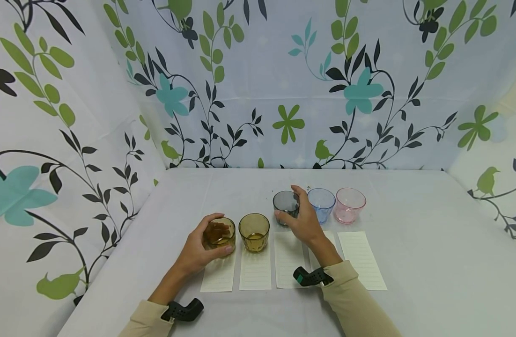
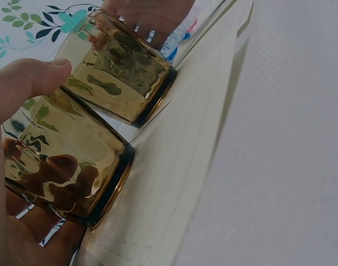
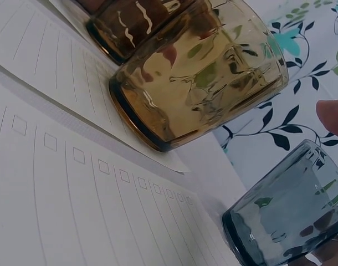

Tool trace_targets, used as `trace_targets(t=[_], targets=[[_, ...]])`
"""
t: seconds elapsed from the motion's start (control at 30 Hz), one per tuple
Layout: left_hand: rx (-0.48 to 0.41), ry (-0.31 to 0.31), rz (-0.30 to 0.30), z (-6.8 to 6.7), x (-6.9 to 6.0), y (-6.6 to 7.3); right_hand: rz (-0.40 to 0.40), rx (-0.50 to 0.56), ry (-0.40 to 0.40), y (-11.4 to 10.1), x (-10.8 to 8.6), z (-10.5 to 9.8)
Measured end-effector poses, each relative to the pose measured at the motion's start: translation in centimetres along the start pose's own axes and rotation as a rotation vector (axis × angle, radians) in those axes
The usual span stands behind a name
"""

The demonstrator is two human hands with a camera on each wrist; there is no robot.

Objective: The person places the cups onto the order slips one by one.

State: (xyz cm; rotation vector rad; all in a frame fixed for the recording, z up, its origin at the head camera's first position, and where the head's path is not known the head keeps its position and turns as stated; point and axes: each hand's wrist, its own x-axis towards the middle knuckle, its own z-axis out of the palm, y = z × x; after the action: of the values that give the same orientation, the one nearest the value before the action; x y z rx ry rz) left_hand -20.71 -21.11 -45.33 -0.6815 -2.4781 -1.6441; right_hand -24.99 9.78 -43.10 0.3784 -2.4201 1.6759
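My left hand (image 1: 199, 245) grips an amber glass (image 1: 222, 241), thumb at its near side and fingers around the far side. A second amber glass (image 1: 254, 234) stands right beside it, apart from either hand. My right hand (image 1: 305, 223) is around a grey glass (image 1: 285, 203). In the right wrist view its thumb (image 3: 332, 117) stands apart from the grey glass (image 3: 293, 205), while other fingertips (image 3: 327, 252) show at the far side, partly hidden by the glass.
A blue glass (image 1: 322, 206) and a pink glass (image 1: 350, 206) stand to the right of the grey one. Several lined paper strips (image 1: 289, 260) lie in a row on the white table (image 1: 431, 262). Patterned cloth (image 1: 258, 84) hangs behind the table.
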Motion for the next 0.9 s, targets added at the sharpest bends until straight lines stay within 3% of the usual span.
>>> trace_targets(t=[0.9], targets=[[0.019,0.008,-0.009,0.04,-0.01,0.08,0.093,-0.019,-0.003,0.44,0.19,0.17]])
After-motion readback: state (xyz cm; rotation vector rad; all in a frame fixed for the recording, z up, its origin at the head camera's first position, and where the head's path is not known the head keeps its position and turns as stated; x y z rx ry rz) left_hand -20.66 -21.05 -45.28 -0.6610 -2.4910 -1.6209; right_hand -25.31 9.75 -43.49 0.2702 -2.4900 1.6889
